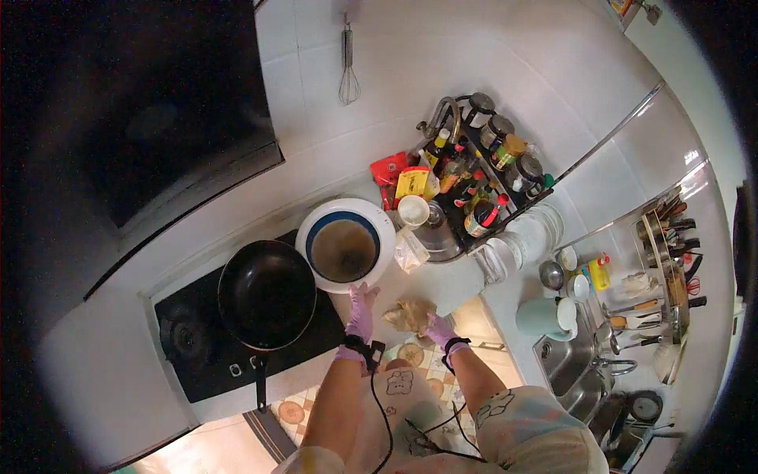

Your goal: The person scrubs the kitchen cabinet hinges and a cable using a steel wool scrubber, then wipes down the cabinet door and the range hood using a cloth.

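A person's two hands, both in thin pink gloves with black straps at the wrists, work over the near edge of a pale countertop. The left hand reaches to the near rim of a wide, round white vessel with a dark blue inner ring and a brownish interior; its fingers are extended, and whether they grip the rim or only rest by it I cannot tell. The right hand is partly closed, its fingers on the right side of a crumpled tan bundle, whose material is unclear; the bundle sits at the counter's near edge, between the hands and nearer the right one. Left of the vessel, a round black frying pan stands on a black glass cooktop, its handle pointing near. Just right of the vessel are a small white cup and a white soft packet, with a yellow packet and a red packet beyond them. Farther right, a dark rack holds glass jars and sauce bottles, among them a dark bottle with a red cap. On the right-hand counter, a pale green pitcher stands beside a steel sink.
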### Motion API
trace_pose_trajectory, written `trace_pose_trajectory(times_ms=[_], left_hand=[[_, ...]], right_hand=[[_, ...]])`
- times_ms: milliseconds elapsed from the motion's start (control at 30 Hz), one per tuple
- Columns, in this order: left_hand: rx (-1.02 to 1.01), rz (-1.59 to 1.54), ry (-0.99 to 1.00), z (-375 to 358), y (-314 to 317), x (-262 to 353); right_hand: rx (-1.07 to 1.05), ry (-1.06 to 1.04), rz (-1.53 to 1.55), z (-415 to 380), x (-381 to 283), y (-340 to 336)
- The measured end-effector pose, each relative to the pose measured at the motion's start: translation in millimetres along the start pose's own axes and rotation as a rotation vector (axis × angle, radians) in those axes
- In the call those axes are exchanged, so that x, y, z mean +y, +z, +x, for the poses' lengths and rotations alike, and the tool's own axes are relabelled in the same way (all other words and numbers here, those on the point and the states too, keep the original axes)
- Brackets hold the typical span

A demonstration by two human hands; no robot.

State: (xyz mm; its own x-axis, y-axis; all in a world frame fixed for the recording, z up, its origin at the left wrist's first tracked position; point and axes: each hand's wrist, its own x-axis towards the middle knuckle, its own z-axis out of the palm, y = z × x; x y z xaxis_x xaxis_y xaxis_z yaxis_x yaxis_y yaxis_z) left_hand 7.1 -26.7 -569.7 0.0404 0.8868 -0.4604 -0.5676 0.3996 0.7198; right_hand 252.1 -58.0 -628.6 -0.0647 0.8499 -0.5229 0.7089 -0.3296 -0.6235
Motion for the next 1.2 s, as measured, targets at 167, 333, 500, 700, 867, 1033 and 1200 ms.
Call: trace_pose_trajectory(times_ms=[167,333,500,700,867,1033,1200], left_hand=[[0.012,-0.071,-0.003,14.3,-9.5,-34.8],[0.1,-0.019,-0.014,0.2,-3.8,-25.3],[-0.039,0.195,0.095,-19.4,-4.1,20.2],[-0.251,-0.06,0.209,-39.9,54.2,110.1],[-0.576,-0.263,0.213,-119.4,136.5,220.0],[-0.594,-0.049,0.256,-202.1,196.2,292.1],[-0.383,0.378,0.705,-271.8,231.7,355.1]], right_hand=[[0.19,0.226,-0.151,16.5,-24.1,24.5],[0.233,-0.07,0.083,48.1,-1.3,55.2],[-0.017,-0.002,0.895,23.2,-65.3,2.1],[-0.278,-0.233,1.184,-51.9,-196.6,-117.1],[-0.287,-0.655,0.991,-152.2,-350.2,-191.4],[-0.2,-0.871,0.616,-207.7,-407.3,-223.7],[-0.19,-0.969,0.74,-266.6,-453.1,-251.3]])
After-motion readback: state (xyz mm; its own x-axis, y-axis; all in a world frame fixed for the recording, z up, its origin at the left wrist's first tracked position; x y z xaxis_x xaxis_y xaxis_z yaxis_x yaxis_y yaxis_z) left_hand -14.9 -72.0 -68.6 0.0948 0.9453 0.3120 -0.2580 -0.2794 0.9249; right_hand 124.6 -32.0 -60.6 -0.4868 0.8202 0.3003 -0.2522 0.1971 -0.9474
